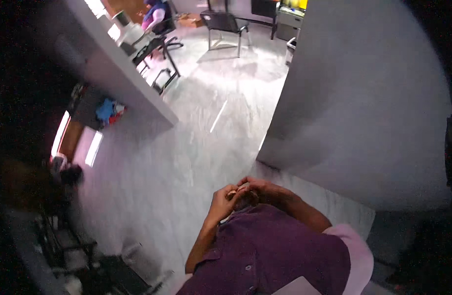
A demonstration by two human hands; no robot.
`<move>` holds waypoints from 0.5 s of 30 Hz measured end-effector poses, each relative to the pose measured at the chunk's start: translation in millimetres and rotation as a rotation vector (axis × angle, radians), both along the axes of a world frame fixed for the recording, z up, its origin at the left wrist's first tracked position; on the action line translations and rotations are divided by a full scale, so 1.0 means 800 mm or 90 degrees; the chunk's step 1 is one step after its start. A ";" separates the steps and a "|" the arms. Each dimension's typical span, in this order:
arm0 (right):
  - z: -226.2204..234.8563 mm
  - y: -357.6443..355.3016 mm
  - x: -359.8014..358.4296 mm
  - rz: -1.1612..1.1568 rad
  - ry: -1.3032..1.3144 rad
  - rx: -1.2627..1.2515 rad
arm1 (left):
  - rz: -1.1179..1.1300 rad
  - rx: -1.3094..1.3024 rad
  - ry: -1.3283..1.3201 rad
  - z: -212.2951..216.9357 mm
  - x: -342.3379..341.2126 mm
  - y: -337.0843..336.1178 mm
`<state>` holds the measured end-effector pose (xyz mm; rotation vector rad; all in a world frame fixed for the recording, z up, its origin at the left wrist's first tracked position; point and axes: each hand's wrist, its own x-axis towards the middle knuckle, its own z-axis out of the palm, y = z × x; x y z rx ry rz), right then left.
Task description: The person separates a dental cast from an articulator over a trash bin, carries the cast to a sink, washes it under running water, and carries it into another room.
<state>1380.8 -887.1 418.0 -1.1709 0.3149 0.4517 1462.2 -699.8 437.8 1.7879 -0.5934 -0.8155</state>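
Note:
Close in front of my dark purple buttoned top [285, 246], my two hands meet. My left hand [222, 202] has its fingers curled inward against the other hand. Over from the right side comes my right hand [258, 188], its fingers bent and pressed toward the left fingertips. Between and just below them shows a small dark brown, glossy shape [246, 200] with a golden-tan bit at its left. Its kind is too small and too covered by the fingers to tell.
Grey wall [363, 108] stands on the right, and a wall edge [137, 73] on the left frames an opening. Beyond it are a black chair [226, 23], a desk [147, 51] and a seated person [154, 17]. Dark furniture [68, 241] crowds the lower left.

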 end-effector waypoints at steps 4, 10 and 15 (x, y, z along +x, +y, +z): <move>0.049 -0.047 0.158 0.117 -0.050 0.104 | 0.032 -0.090 0.132 0.045 0.149 -0.030; 0.063 -0.139 0.373 0.166 -0.180 0.038 | 0.032 -0.132 0.044 0.028 0.359 -0.119; 0.041 -0.274 0.473 -0.081 -0.231 -0.364 | -0.002 -0.070 0.053 0.015 0.519 -0.286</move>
